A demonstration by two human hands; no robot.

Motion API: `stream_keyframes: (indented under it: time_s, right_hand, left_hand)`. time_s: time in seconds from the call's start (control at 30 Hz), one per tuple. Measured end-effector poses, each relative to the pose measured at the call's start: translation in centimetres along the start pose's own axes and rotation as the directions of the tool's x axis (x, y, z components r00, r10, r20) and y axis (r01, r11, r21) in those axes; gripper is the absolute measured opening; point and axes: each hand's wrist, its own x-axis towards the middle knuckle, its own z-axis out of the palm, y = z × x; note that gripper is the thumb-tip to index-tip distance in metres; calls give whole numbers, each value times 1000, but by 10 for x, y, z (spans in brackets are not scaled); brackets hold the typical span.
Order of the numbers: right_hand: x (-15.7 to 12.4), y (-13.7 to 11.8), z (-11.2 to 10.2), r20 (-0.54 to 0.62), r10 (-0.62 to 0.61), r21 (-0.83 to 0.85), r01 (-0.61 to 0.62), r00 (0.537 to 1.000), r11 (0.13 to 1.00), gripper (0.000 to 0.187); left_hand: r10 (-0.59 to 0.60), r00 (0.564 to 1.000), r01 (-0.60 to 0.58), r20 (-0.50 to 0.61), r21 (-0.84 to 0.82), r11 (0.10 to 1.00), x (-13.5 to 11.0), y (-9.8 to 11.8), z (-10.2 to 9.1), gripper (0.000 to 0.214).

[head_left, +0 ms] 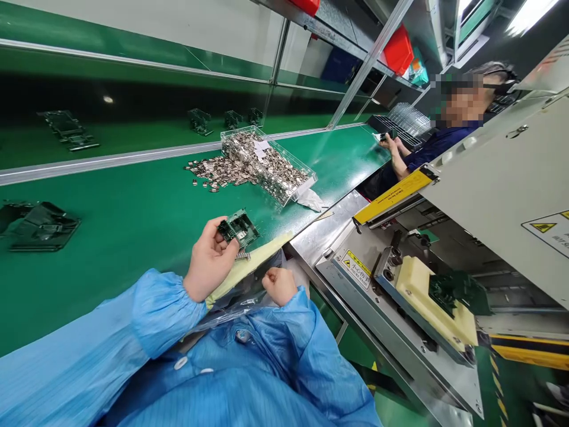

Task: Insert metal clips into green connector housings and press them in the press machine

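Note:
My left hand (208,259) is closed around a dark green moulded plastic part (243,230), held over the bench edge with its recessed side showing. A small metal strip (242,255) shows just below the fingers. To the right of it, my right hand (280,285) is curled, with thumb and fingers together; whatever it may hold is hidden. That hand is close to a clear plastic bag (231,311) and a yellow sheet (255,264) along the edge. Beyond both hands, a clear tray (291,193) is heaped with small metal pieces, with a loose pile (222,172) spilling beside it.
More dark green parts (44,225) lie on the green bench (133,207) at left. At right stands a machine with a cream fixture (413,284) holding a green part (457,290), beside a warning label (355,270). A co-worker's hands (393,145) hold a dark piece farther along.

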Motion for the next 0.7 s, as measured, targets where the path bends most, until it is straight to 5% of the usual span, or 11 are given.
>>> stream_keyframes:
  time_s: [0.2,0.33,0.47,0.7]
  right_hand:
    - [-22,-30,-40,-189,-81,239,126,979,963,21]
    - [-42,-60,-56,-374,-48,586,276,926,762,14]
    - [-48,-83,-51,-455,-42,577,331,889,747,8]
    - [-45,-102,-42,-440,-31,499,273,898,823,10]
  left_hand:
    - [-146,981,160,128,-106,981,-26,22,4,43]
    - [-177,962,203,209,-110,973,-41,21,8,43]
    - [-125,957,149,262,-74,986,-50,18,8,38]
    - [7,940,-14,341,19,1000,-58,15,3,31]
